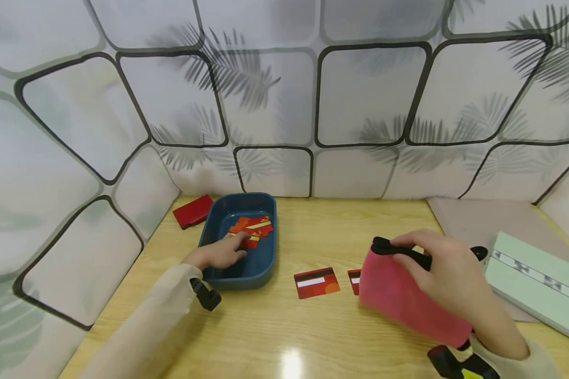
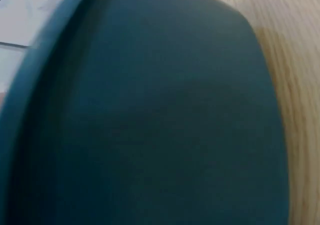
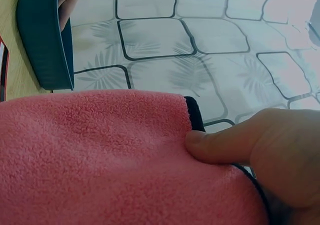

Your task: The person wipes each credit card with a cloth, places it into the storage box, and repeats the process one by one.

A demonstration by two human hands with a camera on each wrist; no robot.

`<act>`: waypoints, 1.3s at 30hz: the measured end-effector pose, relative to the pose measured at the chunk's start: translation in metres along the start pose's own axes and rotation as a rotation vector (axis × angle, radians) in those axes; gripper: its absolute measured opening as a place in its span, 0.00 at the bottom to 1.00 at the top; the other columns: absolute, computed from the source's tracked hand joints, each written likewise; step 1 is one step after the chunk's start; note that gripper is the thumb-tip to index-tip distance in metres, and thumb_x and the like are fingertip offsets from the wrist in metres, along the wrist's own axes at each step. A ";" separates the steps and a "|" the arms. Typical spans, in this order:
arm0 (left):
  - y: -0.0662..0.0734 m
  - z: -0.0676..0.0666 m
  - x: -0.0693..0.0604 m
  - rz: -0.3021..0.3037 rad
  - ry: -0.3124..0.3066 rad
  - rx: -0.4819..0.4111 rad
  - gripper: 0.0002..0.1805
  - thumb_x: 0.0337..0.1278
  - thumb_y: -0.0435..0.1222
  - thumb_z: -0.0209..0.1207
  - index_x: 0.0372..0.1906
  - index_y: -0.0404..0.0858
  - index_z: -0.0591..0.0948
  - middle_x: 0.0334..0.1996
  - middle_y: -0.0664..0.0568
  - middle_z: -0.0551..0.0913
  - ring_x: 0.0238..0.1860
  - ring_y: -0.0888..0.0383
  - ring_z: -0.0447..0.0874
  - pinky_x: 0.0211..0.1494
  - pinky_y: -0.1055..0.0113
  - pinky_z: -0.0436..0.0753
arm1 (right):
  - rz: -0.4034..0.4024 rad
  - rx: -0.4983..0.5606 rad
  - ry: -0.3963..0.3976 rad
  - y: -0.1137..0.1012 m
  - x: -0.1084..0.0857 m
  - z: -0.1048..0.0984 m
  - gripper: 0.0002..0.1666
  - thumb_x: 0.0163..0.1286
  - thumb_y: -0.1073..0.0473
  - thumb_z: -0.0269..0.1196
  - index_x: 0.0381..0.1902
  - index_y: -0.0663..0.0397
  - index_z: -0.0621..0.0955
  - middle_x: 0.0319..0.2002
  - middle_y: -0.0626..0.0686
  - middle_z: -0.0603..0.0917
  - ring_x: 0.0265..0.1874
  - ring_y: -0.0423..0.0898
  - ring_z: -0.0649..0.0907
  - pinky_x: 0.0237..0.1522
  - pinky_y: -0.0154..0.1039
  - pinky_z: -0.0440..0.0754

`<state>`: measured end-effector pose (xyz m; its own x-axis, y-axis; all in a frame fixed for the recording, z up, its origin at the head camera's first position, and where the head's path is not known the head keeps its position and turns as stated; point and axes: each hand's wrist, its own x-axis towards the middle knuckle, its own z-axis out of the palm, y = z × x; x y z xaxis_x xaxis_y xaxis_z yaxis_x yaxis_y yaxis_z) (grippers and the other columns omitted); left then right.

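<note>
In the head view my left hand (image 1: 222, 251) reaches into a blue tray (image 1: 271, 263), its fingertips at several red-and-gold cards (image 1: 258, 225) heaped there. Whether it touches them is unclear. The left wrist view shows mostly the tray's dark side (image 2: 165, 105). My right hand (image 1: 455, 273) grips the black edging of a pink fleece cloth (image 1: 403, 295), which hangs over the table. In the right wrist view, the thumb (image 3: 220, 144) presses on the cloth near that edging. A red bank card (image 1: 316, 282) lies between tray and cloth; another red card (image 1: 354, 280) is partly hidden behind the cloth.
A flat dark-red case (image 1: 193, 211) lies at the back left beside the tray. To the right, a mint-green box (image 1: 540, 284) with a checkered strip rests on a grey board (image 1: 474, 221). Patterned wall panels (image 1: 275, 116) close off the table's back and left.
</note>
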<state>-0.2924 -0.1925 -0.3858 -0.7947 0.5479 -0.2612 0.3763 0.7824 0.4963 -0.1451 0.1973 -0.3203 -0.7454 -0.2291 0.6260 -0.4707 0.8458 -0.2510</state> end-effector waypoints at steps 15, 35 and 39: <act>0.019 -0.012 -0.014 0.136 0.170 -0.279 0.36 0.65 0.33 0.57 0.71 0.29 0.53 0.70 0.31 0.58 0.71 0.36 0.57 0.68 0.42 0.65 | 0.025 0.020 0.120 0.003 0.003 0.005 0.19 0.44 0.67 0.76 0.36 0.51 0.86 0.32 0.49 0.88 0.30 0.48 0.84 0.34 0.30 0.73; 0.111 0.083 -0.018 0.306 0.395 -0.306 0.09 0.50 0.25 0.65 0.38 0.33 0.79 0.34 0.44 0.84 0.32 0.54 0.80 0.30 0.74 0.78 | 0.124 0.025 0.136 0.012 -0.001 -0.010 0.17 0.45 0.69 0.75 0.35 0.52 0.86 0.24 0.48 0.83 0.14 0.30 0.64 0.18 0.28 0.60; 0.107 0.100 -0.013 0.304 0.464 -0.171 0.13 0.47 0.27 0.67 0.39 0.35 0.78 0.36 0.47 0.81 0.36 0.55 0.76 0.35 0.73 0.78 | 0.107 0.025 0.104 0.009 0.003 -0.007 0.16 0.47 0.67 0.74 0.35 0.50 0.85 0.27 0.48 0.85 0.15 0.30 0.66 0.20 0.27 0.61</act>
<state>-0.1940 -0.0863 -0.4122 -0.8034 0.5229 0.2848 0.5682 0.5302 0.6293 -0.1484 0.2080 -0.3151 -0.7398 -0.0863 0.6673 -0.4037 0.8503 -0.3377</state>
